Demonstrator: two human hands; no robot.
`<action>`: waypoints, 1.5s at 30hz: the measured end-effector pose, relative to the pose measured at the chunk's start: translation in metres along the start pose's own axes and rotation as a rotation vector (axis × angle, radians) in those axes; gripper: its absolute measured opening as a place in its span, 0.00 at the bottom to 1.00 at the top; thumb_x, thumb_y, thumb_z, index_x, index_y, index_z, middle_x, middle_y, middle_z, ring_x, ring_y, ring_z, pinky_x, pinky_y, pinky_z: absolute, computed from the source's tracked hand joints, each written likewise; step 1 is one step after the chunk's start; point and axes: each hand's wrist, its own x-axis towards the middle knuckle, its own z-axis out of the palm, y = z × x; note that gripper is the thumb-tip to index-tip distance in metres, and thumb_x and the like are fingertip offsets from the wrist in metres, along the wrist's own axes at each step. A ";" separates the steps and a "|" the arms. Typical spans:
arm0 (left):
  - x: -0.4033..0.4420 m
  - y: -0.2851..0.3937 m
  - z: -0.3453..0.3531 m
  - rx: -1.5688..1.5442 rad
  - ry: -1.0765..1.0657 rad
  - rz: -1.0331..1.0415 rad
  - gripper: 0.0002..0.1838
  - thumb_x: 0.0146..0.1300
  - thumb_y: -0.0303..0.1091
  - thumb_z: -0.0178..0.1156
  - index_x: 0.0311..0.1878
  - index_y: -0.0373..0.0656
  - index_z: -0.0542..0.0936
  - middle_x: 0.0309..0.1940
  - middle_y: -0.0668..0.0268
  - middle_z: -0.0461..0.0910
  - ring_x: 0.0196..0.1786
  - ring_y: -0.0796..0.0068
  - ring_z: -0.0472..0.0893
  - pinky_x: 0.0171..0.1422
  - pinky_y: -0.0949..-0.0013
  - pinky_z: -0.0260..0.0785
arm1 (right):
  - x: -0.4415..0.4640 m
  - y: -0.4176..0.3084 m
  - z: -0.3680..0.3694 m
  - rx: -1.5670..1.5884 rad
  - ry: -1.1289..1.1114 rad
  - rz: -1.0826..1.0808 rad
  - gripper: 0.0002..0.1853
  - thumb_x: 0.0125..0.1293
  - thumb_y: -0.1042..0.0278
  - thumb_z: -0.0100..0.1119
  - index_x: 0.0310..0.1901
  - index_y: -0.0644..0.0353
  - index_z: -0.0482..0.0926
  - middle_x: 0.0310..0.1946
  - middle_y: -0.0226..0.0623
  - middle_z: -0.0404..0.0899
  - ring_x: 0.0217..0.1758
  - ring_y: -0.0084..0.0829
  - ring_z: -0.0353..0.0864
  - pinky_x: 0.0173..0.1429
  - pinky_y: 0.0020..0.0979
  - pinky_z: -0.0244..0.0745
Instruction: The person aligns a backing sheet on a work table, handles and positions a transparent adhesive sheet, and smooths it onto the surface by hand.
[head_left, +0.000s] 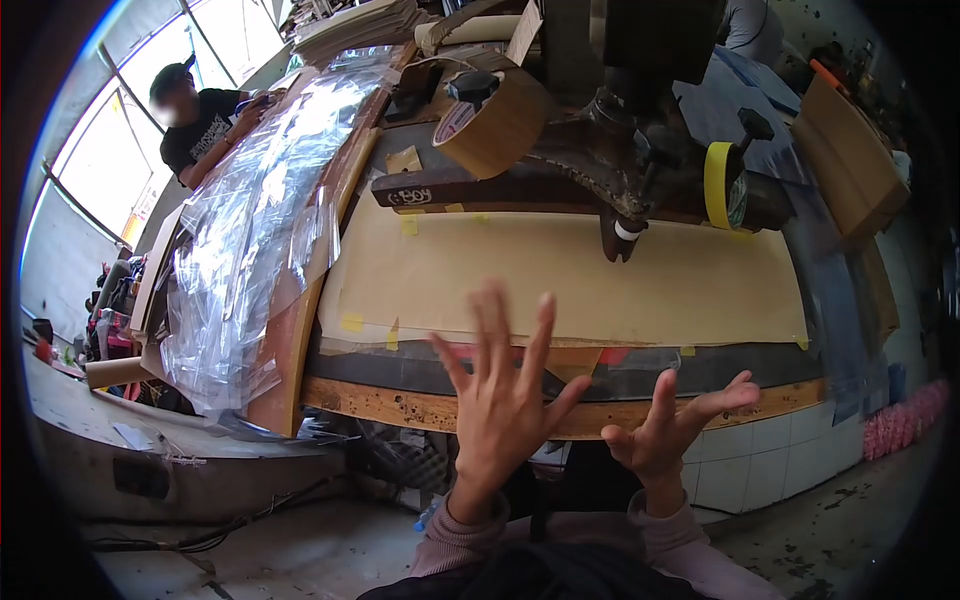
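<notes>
My left hand (500, 385) is raised over the front edge of the bench with its fingers spread, some of them blurred, and it holds nothing. To its right, my right hand (675, 425) is also in the air, fingers apart and nothing in it. The two hands do not touch. Beyond them a large tan sheet (570, 280) lies on the dark bench top, with small yellow tape pieces at its edges. Behind the sheet runs a dark metal bar (480, 195), under a machine head (620, 120).
A brown tape roll (495, 120) and a yellow tape roll (718, 185) hang at the bar. Clear plastic sheets (250, 220) cover a board at left, where a person (205, 120) works. A cardboard box (850, 155) stands at right. The bench's wooden edge (390, 402) runs in front.
</notes>
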 end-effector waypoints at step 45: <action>-0.035 -0.115 -0.022 0.109 0.086 -0.376 0.28 0.65 0.44 0.53 0.66 0.47 0.65 0.68 0.50 0.60 0.71 0.48 0.56 0.72 0.45 0.44 | 0.047 0.077 -0.042 0.599 -0.468 0.057 0.17 0.63 0.55 0.58 0.47 0.56 0.80 0.54 0.43 0.74 0.59 0.42 0.73 0.62 0.38 0.68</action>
